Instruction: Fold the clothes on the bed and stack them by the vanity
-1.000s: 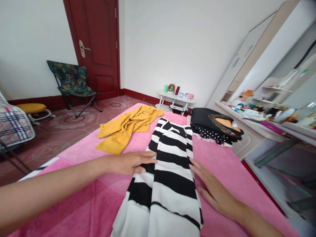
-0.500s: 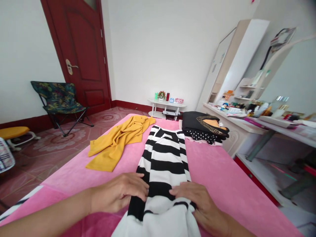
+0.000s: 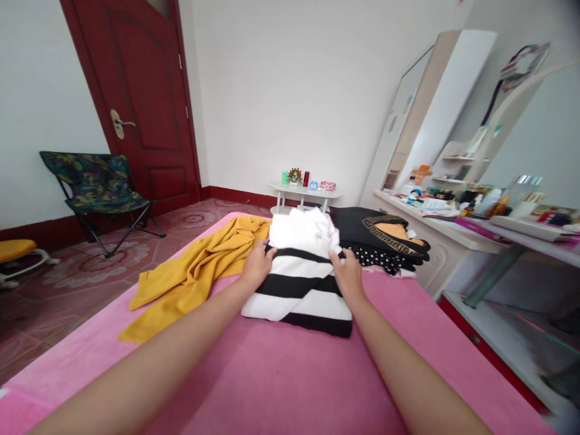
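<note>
A black-and-white striped knit top (image 3: 296, 284) lies doubled over on the pink bedspread (image 3: 272, 380), its white part lifted at the far end. My left hand (image 3: 259, 264) grips its left edge, with the fingers curled round the cloth. On the opposite edge my right hand (image 3: 347, 270) pinches the fabric between thumb and fingers. A mustard-yellow garment (image 3: 199, 269) lies loosely crumpled just left of my left hand. Beyond my right hand sits a stack of folded clothes, with a black top with gold trim (image 3: 357, 226) above a polka-dot piece (image 3: 380, 258).
At the right stands a dressing table (image 3: 453, 226) crowded with bottles and cosmetics. A low white table (image 3: 308, 192) with small items is against the far wall. To the left are a folding camp chair (image 3: 102, 187), a yellow stool (image 3: 18, 249) and a red door (image 3: 140, 90).
The near white part of the striped top has been folded away from me over the rest. Both hands have moved forward with it and now hold its sides.
</note>
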Tool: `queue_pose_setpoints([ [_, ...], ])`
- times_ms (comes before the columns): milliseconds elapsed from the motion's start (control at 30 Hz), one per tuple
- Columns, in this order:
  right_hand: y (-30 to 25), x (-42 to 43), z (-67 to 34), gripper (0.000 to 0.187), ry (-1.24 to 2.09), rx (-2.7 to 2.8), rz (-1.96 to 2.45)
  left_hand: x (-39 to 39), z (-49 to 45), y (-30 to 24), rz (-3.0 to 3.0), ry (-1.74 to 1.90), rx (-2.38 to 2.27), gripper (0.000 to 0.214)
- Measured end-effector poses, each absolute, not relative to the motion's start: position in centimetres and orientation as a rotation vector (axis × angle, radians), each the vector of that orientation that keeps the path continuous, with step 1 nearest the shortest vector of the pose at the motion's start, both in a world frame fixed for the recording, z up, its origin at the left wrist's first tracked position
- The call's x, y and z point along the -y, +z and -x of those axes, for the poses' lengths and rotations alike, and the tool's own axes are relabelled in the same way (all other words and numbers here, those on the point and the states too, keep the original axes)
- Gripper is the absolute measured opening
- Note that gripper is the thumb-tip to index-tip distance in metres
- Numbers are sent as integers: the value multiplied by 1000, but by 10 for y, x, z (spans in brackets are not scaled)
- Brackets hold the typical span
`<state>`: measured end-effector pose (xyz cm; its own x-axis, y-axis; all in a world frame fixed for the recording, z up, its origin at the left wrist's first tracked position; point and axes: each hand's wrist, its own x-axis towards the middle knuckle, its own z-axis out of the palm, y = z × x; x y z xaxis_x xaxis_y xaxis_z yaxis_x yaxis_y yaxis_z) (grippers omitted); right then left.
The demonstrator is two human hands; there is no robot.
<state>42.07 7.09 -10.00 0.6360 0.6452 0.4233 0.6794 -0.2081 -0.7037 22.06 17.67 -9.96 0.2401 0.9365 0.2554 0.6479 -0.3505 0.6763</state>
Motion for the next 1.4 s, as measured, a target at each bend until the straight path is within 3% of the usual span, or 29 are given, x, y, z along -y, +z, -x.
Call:
queue_pose_setpoints([
  [133, -144, -92, -435, 49, -64, 1001, 2272, -197, -238, -137, -2213, 678, -1736, 34],
  [500, -148, -74, -434, 49, -64, 960, 2145, -189, -224, -140, -2356, 770, -1704, 49],
  [733, -114, -48, -408, 26, -149, 1137, 1698, -203, -221, -112, -2643, 810, -1238, 44],
  [833, -110, -38, -383, 30, 71, 1485, 1561, -222, -233, -107, -2603, 704, -1120, 43],
  [933, -120, -31, -363, 25, 67, 1689, 1542, -240, -243, -108, -2596, 598, -1105, 40],
  [1100, -131, -25, -356, 15, -6, 1679, 1516, -258, -251, -109, -2602, 496, -1095, 38],
  [1400, -135, -26, -356, 19, 8, 1620, 1548, -277, -258, -80, -2577, 352, -1164, 15],
])
